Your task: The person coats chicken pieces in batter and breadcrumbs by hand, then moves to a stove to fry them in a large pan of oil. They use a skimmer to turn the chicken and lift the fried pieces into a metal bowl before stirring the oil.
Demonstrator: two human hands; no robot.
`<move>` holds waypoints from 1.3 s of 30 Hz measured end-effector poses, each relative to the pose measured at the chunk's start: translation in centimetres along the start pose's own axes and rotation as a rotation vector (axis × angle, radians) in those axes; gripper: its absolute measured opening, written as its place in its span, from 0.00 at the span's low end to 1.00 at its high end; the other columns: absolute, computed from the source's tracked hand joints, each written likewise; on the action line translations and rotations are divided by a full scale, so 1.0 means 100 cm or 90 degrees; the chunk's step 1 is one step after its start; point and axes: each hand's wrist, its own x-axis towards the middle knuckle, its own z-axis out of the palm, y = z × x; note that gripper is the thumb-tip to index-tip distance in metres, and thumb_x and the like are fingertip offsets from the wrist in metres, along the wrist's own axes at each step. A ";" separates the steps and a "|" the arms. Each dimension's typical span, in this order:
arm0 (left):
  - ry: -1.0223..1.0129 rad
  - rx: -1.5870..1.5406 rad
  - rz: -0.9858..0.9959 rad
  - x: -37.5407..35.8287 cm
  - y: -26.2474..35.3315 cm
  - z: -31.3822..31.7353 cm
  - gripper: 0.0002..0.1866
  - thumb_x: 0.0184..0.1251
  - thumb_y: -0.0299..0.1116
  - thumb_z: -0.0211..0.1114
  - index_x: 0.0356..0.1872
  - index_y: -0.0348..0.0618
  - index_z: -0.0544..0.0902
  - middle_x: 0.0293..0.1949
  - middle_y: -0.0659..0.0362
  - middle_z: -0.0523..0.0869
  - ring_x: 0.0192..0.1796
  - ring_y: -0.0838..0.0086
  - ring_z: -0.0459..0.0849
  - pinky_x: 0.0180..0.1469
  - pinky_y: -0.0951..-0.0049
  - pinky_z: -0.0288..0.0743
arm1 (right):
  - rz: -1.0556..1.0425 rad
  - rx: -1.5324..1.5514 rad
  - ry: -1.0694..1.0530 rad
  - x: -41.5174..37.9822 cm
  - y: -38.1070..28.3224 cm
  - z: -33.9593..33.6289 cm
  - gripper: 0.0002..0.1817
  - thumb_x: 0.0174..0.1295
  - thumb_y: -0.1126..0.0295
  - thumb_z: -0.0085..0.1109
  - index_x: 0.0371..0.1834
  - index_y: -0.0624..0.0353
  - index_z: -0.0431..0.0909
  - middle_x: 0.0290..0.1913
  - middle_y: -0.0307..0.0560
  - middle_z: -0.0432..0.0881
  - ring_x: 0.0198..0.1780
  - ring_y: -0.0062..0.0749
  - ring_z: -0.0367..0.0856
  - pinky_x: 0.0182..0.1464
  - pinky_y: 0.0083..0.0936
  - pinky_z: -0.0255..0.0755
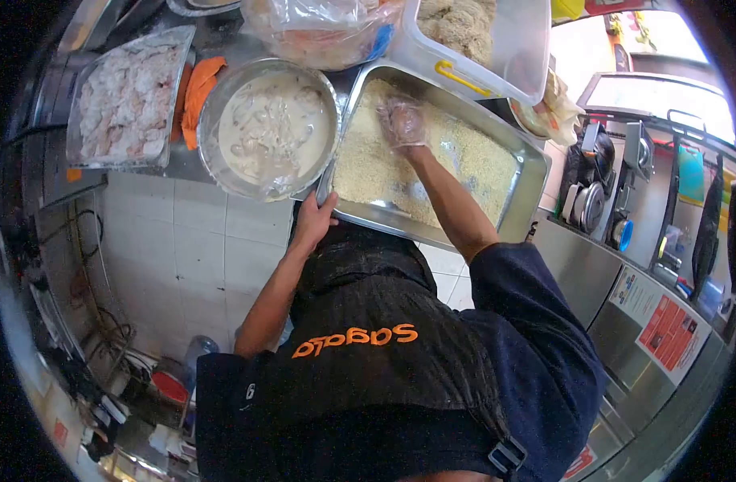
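My left hand point(314, 218) grips the near left corner of a deep metal tray point(531, 181), thumb up along the rim. Pale yellow breadcrumbs point(464, 165) cover most of the tray's bottom, with bare metal showing in patches. Down in the crumbs toward the tray's far left is my right hand point(403, 123), in a clear plastic glove dusted with crumbs. Its fingers are hidden, so whether it holds something does not show. Left of the tray stands a round metal bowl point(205, 153) of creamy white batter point(276, 132) with pieces in it.
A clear container point(71, 120) of pale floury pieces sits at far left, beside an orange cloth point(201, 92). Behind the tray are a plastic bag point(320, 36) and a white bin point(480, 72) with a yellow handle point(462, 79). Pans point(589, 205) stand on the right.
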 end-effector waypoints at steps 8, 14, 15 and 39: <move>0.022 0.024 -0.029 -0.012 -0.002 0.005 0.17 0.55 0.33 0.56 0.43 0.31 0.71 0.33 0.53 0.78 0.29 0.73 0.78 0.23 0.78 0.76 | 0.008 0.078 0.011 -0.074 -0.025 -0.008 0.20 0.53 0.57 0.47 0.43 0.60 0.72 0.37 0.53 0.75 0.41 0.45 0.73 0.44 0.38 0.65; 0.053 0.208 0.026 -0.008 0.025 0.012 0.16 0.46 0.27 0.56 0.39 0.30 0.72 0.24 0.53 0.79 0.21 0.73 0.78 0.21 0.76 0.75 | 0.073 -0.050 0.058 -0.070 -0.028 -0.013 0.21 0.52 0.57 0.47 0.44 0.59 0.72 0.40 0.50 0.75 0.45 0.43 0.72 0.48 0.40 0.62; 0.041 0.213 0.013 -0.006 0.025 0.014 0.16 0.46 0.27 0.56 0.39 0.30 0.72 0.24 0.53 0.79 0.21 0.73 0.78 0.21 0.76 0.75 | 0.136 -0.077 0.085 -0.067 -0.026 -0.008 0.21 0.52 0.56 0.47 0.44 0.59 0.72 0.40 0.51 0.75 0.45 0.44 0.71 0.49 0.40 0.60; -0.036 0.390 0.118 -0.006 0.020 0.004 0.12 0.45 0.27 0.56 0.31 0.27 0.73 0.23 0.49 0.80 0.18 0.69 0.80 0.22 0.72 0.73 | 0.405 -0.077 0.155 -0.054 -0.020 -0.012 0.18 0.58 0.57 0.42 0.30 0.61 0.75 0.30 0.57 0.76 0.34 0.46 0.74 0.36 0.38 0.65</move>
